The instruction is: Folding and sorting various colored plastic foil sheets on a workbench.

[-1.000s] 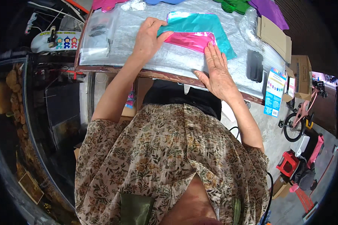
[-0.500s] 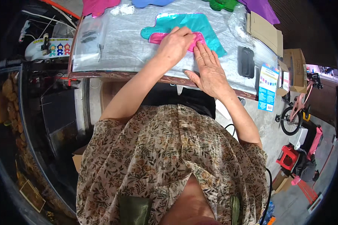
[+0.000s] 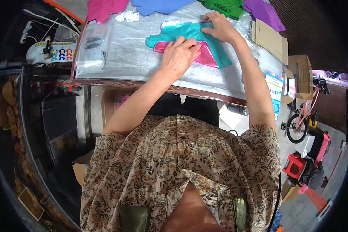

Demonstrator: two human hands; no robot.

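Observation:
A flat, uninflated foil balloon [image 3: 174,29], teal with a pink face showing along its near part, lies on the table in front of me. My left hand [image 3: 179,56] rests on the pink part, its fingers curled and pressed together against the foil; the fingertips are partly hidden. Over the balloon's far right part, my right hand [image 3: 222,28] reaches with thumb and fingers apart, touching or just above the teal foil.
The table [image 3: 127,63] is covered in silvery sheeting. Flat pink [image 3: 106,9], blue [image 3: 162,5], green [image 3: 224,7] and purple foil pieces [image 3: 263,13] line its far side. Clear plastic bags [image 3: 92,46] lie left; folded cardboard [image 3: 270,40] and a printed card [image 3: 274,91] are right.
My right hand has lifted from the pink part's right end and moved away to the balloon's far right side. The pink part now spreads further toward the lower right. My left hand has barely moved.

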